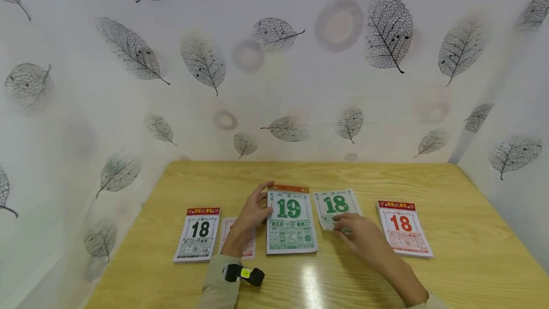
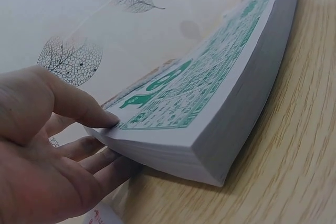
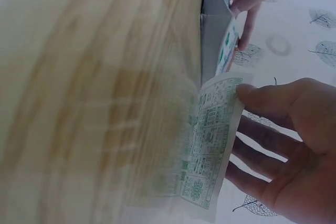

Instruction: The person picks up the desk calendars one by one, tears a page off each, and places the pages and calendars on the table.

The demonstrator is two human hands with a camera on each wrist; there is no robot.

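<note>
A thick tear-off calendar (image 1: 291, 237) with a green 19 on top lies on the table, a red strip along its upper edge. My left hand (image 1: 253, 211) grips its left side; in the left wrist view the thumb presses the top page and the other fingers reach under the edge. Just right of the pad is a loose calendar page (image 1: 336, 202) with a green 18. My right hand (image 1: 362, 237) pinches this page near its lower edge, and in the right wrist view the sheet (image 3: 210, 140) stands bent up from the wood.
To the left lie a calendar with a black 18 (image 1: 197, 232) and a red-printed one (image 1: 249, 250), partly hidden behind my left arm. A calendar with a red 18 (image 1: 405, 232) is at the right. Behind the wooden table (image 1: 463, 213) rises a leaf-patterned backdrop (image 1: 291, 85).
</note>
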